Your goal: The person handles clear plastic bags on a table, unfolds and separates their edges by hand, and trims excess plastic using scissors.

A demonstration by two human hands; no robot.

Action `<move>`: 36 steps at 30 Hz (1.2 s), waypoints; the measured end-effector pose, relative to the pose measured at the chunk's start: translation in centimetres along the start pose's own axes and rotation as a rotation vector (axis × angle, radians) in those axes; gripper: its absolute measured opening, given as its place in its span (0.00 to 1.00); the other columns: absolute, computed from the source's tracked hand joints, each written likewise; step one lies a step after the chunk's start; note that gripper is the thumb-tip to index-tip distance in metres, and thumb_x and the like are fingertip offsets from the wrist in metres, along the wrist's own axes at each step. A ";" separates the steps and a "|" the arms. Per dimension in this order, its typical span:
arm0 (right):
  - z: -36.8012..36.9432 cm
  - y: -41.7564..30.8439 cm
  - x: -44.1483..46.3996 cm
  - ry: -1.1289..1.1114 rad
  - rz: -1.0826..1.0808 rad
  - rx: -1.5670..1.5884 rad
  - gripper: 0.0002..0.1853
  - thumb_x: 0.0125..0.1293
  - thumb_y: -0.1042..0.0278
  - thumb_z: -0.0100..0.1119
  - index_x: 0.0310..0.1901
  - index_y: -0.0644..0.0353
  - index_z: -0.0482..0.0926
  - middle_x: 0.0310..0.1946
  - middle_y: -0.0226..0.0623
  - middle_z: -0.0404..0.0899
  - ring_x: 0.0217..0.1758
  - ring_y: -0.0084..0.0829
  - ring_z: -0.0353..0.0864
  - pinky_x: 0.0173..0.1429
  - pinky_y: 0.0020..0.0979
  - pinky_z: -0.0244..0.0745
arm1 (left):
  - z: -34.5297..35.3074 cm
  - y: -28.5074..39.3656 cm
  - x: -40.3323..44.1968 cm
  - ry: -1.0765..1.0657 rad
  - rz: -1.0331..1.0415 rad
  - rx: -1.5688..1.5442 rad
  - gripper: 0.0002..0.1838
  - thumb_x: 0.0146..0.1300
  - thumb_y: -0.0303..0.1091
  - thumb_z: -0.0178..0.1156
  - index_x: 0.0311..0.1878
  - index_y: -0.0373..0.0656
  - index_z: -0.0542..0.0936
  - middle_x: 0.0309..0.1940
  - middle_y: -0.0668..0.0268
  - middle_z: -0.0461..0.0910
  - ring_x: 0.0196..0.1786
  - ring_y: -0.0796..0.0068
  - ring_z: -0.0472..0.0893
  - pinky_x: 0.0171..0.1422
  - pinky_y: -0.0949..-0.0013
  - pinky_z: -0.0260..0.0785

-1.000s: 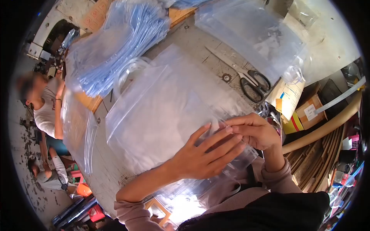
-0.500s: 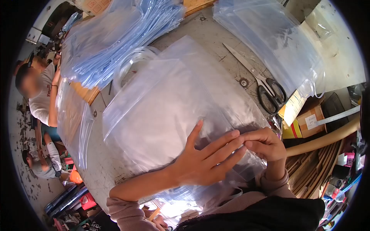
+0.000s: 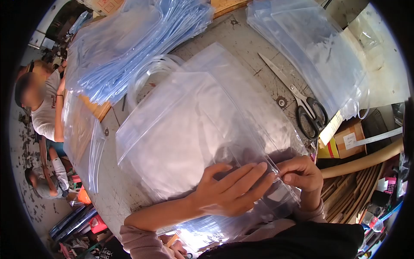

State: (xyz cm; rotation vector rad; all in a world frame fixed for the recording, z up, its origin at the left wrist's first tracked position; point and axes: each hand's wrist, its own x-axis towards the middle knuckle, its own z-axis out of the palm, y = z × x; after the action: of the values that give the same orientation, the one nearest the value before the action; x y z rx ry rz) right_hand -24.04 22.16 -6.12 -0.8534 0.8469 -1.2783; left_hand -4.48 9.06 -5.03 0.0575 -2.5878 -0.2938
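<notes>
A clear plastic sheet or bag (image 3: 185, 116) lies across the table in front of me, its folded edge running down toward my fingers. My left hand (image 3: 235, 187) rests on its lower part, fingers spread and nearly flat. At the right end of that edge, my right hand (image 3: 302, 175) pinches the plastic seam between thumb and forefinger. Up and to the right of my right hand lie scissors (image 3: 297, 97) with black handles, their blades pointing to the upper left.
Bluish plastic bags (image 3: 142, 47) are piled at the upper left, beside a coil of clear strip (image 3: 138, 80). More plastic sheets (image 3: 310, 52) lie at the upper right. Two people (image 3: 43, 103) sit at the far left. A cardboard box (image 3: 350, 140) and a tan tube (image 3: 366, 159) are at right.
The view has shifted, so scissors and bags appear farther right. My left hand has slid lower on the plastic, its fingers less raised. My right hand keeps its pinch at the edge.
</notes>
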 end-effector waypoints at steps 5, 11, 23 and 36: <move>0.3 -0.2 0.2 -0.007 -0.015 0.050 0.12 0.68 0.71 0.50 0.45 0.72 0.77 0.37 0.42 0.81 0.43 0.26 0.79 0.47 0.24 0.71 | -0.5 -0.6 0.9 -0.040 -0.054 -0.011 0.25 0.51 0.36 0.50 0.54 0.54 0.80 0.57 0.65 0.73 0.45 0.76 0.74 0.50 0.63 0.57; -0.4 -0.2 -0.1 -0.033 0.012 -0.223 0.12 0.69 0.71 0.49 0.45 0.71 0.77 0.32 0.40 0.80 0.37 0.25 0.79 0.42 0.23 0.71 | -0.8 -1.0 1.3 -0.143 -0.134 -0.174 0.27 0.48 0.35 0.53 0.57 0.53 0.78 0.57 0.56 0.71 0.56 0.65 0.69 0.54 0.57 0.56; 1.4 -1.2 -0.4 0.155 0.241 0.068 0.07 0.65 0.76 0.53 0.32 0.71 0.78 0.22 0.34 0.79 0.30 0.22 0.81 0.30 0.20 0.70 | -1.2 -1.6 -1.0 0.227 0.021 -0.124 0.13 0.42 0.30 0.70 0.34 0.54 0.81 0.40 0.77 0.81 0.43 0.77 0.76 0.53 0.65 0.52; 1.2 0.8 -0.4 0.141 -0.021 0.132 0.14 0.61 0.79 0.58 0.19 0.64 0.68 0.15 0.33 0.73 0.17 0.19 0.71 0.21 0.21 0.59 | -1.1 -1.3 -0.7 0.269 -0.006 -0.104 0.11 0.38 0.29 0.72 0.26 0.53 0.81 0.35 0.78 0.81 0.38 0.81 0.76 0.45 0.68 0.49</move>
State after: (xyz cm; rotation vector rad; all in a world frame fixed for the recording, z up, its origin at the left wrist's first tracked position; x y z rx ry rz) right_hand -22.66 22.71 -6.26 -0.6751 0.8558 -1.4091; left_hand -3.36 7.70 -4.77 0.0628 -2.3028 -0.3935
